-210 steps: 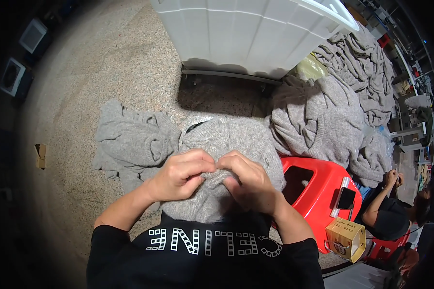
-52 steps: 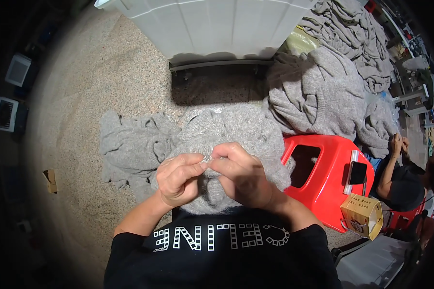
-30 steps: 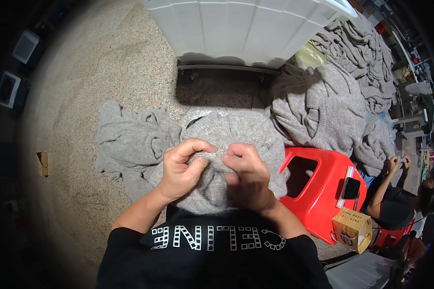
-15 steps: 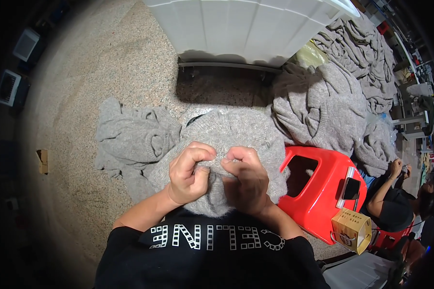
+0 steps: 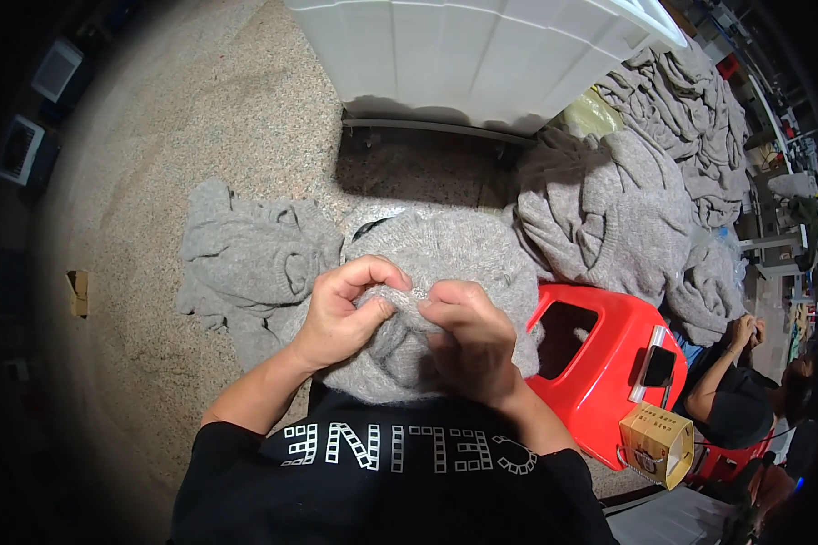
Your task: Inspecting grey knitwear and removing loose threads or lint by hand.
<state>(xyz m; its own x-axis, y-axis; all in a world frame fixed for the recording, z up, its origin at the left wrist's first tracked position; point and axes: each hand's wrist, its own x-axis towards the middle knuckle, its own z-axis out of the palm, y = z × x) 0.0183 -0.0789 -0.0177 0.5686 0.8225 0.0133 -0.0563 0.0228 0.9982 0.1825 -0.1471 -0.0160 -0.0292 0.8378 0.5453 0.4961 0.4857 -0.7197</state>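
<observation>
A grey knitted sweater (image 5: pixel 463 245) lies bunched over my lap. My left hand (image 5: pixel 350 309) pinches a fold of its knit between thumb and fingers. Close beside it, my right hand (image 5: pixel 473 331) grips the same fold with thumb and forefinger, its lower part in shadow. The two sets of fingertips nearly meet over a short stretch of knit. Whether a small tool or thread sits between them, I cannot make out. Left of my lap another grey knit piece (image 5: pixel 254 250) is spread out, partly on the speckled floor.
A large white plastic bin (image 5: pixel 436 64) stands ahead. To the right are heaped grey knits (image 5: pixel 636 209) and a red stool (image 5: pixel 600 363) bearing a phone (image 5: pixel 659 365) and a yellow-brown box (image 5: pixel 654 440). Another person (image 5: pixel 736 395) sits at far right. A small cardboard piece (image 5: pixel 78 293) lies far left.
My left hand has turned slightly and shifted a little left, with a fold of knit now showing between its thumb and fingers. My right hand keeps its pinch, moved slightly right.
</observation>
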